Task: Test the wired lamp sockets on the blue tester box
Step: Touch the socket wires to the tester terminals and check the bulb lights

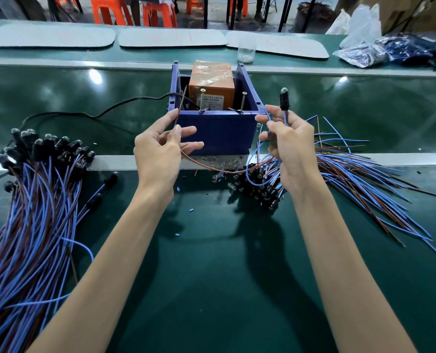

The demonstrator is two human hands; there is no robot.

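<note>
Green bench [212, 250], orange stools [110, 11] behind: L hand [158, 151] pinches brown wire [180, 108] by blue tester box [219, 131]; R hand [290, 149] grips lamp socket [284, 100], apparently by its lead.

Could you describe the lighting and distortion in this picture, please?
Head view: glare spots on the green belt beside the blue tester box; arms cast dark shadows on the table; wide lens bows the belt edges; left hand pinching brown wire and right hand holding a wired lamp socket look sharp.
</note>
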